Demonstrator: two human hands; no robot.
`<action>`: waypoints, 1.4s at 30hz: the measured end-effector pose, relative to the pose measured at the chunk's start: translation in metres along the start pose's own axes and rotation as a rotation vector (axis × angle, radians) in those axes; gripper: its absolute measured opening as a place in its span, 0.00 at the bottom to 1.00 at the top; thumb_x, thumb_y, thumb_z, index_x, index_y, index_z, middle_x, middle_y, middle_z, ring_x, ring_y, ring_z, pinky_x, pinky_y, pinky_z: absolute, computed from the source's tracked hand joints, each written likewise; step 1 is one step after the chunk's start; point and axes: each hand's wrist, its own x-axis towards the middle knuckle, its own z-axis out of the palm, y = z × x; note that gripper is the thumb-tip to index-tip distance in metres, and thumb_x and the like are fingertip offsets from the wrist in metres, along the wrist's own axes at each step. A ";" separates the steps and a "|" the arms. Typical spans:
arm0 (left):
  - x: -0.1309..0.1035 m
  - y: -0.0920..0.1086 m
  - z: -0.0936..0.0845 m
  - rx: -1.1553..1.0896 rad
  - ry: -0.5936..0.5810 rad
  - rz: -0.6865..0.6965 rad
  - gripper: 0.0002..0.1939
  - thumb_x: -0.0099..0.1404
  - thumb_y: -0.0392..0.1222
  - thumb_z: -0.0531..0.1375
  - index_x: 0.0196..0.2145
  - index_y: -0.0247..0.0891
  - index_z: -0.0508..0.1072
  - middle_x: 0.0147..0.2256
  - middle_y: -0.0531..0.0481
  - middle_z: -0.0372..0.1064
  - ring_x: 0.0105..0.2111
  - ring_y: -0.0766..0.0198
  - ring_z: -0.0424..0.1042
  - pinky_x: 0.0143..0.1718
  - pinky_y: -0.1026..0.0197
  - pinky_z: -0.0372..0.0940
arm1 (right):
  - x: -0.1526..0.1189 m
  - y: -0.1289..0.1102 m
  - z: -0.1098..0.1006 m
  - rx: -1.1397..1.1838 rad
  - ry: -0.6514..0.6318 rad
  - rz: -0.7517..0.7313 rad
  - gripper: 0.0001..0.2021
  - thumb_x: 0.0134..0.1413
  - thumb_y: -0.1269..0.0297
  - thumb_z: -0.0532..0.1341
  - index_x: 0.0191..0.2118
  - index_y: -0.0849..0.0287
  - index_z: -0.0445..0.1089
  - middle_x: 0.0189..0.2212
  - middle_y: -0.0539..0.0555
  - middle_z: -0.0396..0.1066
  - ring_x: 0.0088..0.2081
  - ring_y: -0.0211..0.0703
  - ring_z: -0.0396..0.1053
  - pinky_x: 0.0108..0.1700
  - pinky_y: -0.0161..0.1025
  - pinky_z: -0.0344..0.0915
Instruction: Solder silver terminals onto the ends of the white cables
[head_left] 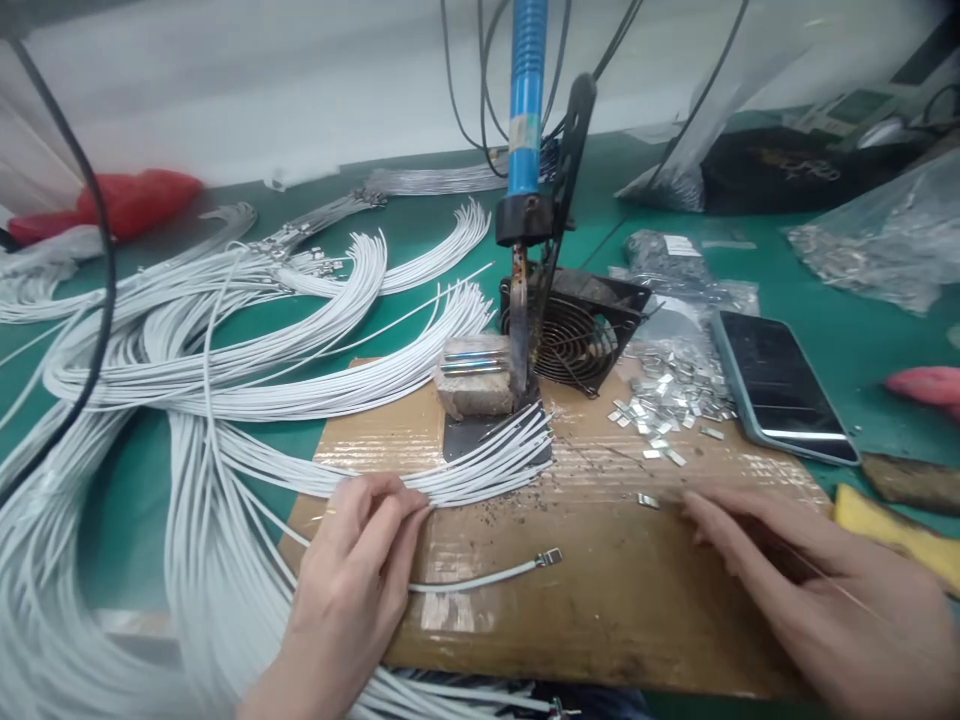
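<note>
My left hand (356,570) is closed in a pinch at the near edge of a bundle of white cables (487,465), fingertips on a cable. Below its fingers, one white cable (480,578) lies with a small metal terminal (550,558) on its end. My right hand (817,580) is at the right, thumb and forefinger together, with a thin wire (825,580) running across it. Just left of those fingertips lies a single metal tab (648,501). Between and behind the hands, a blue-handled soldering iron (525,150) stands tip down beside a block (476,375).
A cardboard sheet (600,620) covers the green table (420,330). Loose metal tabs (671,395) lie beside a phone (784,385). A black fan (577,330) stands behind the iron. More white cable bundles (225,370) spread leftward. A yellow sponge (892,530) is at the right.
</note>
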 end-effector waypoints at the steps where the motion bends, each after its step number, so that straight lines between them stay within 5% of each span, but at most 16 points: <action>1: 0.000 0.000 -0.004 -0.005 0.028 0.012 0.10 0.71 0.27 0.59 0.45 0.40 0.73 0.45 0.45 0.68 0.46 0.56 0.72 0.49 0.57 0.66 | 0.004 -0.002 0.003 -0.035 -0.047 -0.020 0.17 0.60 0.44 0.65 0.43 0.51 0.81 0.39 0.53 0.80 0.35 0.46 0.77 0.36 0.39 0.73; 4: 0.001 0.002 -0.019 -0.157 -0.037 -0.075 0.08 0.72 0.30 0.58 0.43 0.43 0.70 0.43 0.47 0.71 0.46 0.57 0.74 0.48 0.59 0.67 | 0.012 -0.009 0.010 -0.054 -0.117 -0.071 0.17 0.58 0.43 0.65 0.41 0.50 0.80 0.31 0.50 0.78 0.27 0.43 0.73 0.30 0.38 0.70; 8: 0.006 0.023 -0.036 -0.481 -0.399 -0.232 0.05 0.74 0.40 0.57 0.45 0.47 0.72 0.37 0.55 0.77 0.34 0.64 0.78 0.34 0.68 0.69 | 0.014 -0.012 0.017 -0.058 -0.115 -0.105 0.17 0.59 0.42 0.62 0.37 0.50 0.78 0.30 0.50 0.77 0.28 0.44 0.73 0.30 0.40 0.70; 12: 0.016 0.053 -0.029 -0.699 -0.607 -0.354 0.05 0.73 0.43 0.60 0.40 0.46 0.77 0.32 0.56 0.77 0.32 0.65 0.76 0.37 0.68 0.67 | 0.003 -0.015 0.020 -0.032 -0.040 0.004 0.21 0.54 0.38 0.63 0.39 0.49 0.78 0.31 0.50 0.79 0.28 0.45 0.76 0.27 0.37 0.72; 15: 0.026 0.065 -0.015 -0.925 -0.541 -0.586 0.10 0.73 0.45 0.60 0.35 0.40 0.74 0.27 0.54 0.70 0.27 0.67 0.68 0.30 0.68 0.62 | -0.008 -0.027 0.023 0.221 0.005 0.140 0.21 0.50 0.41 0.67 0.41 0.52 0.77 0.33 0.52 0.80 0.31 0.46 0.80 0.30 0.32 0.76; 20: 0.036 0.065 -0.008 -1.150 -0.435 -0.847 0.13 0.70 0.50 0.64 0.35 0.37 0.73 0.24 0.59 0.61 0.20 0.73 0.53 0.20 0.68 0.46 | -0.021 -0.070 0.033 0.429 -0.133 0.063 0.14 0.57 0.49 0.68 0.33 0.55 0.79 0.20 0.51 0.74 0.21 0.39 0.73 0.24 0.25 0.71; 23: 0.037 0.063 -0.010 -1.190 -0.392 -0.857 0.15 0.68 0.52 0.66 0.33 0.37 0.72 0.22 0.60 0.59 0.20 0.74 0.54 0.21 0.68 0.46 | -0.026 -0.093 0.041 0.625 -0.194 0.108 0.13 0.55 0.50 0.70 0.30 0.55 0.81 0.17 0.50 0.70 0.18 0.36 0.68 0.20 0.25 0.67; 27: 0.037 0.064 -0.011 -1.217 -0.375 -0.842 0.18 0.69 0.54 0.65 0.32 0.36 0.72 0.19 0.61 0.59 0.20 0.73 0.54 0.22 0.67 0.47 | -0.029 -0.106 0.050 0.733 -0.274 0.066 0.08 0.58 0.55 0.70 0.38 0.52 0.84 0.22 0.50 0.71 0.20 0.34 0.68 0.22 0.26 0.66; 42: 0.038 0.069 -0.007 -1.197 -0.320 -0.850 0.15 0.67 0.48 0.67 0.29 0.37 0.70 0.22 0.60 0.59 0.23 0.71 0.55 0.25 0.67 0.51 | -0.031 -0.108 0.060 0.824 -0.293 0.113 0.07 0.59 0.58 0.70 0.40 0.49 0.86 0.24 0.52 0.71 0.22 0.35 0.67 0.21 0.27 0.64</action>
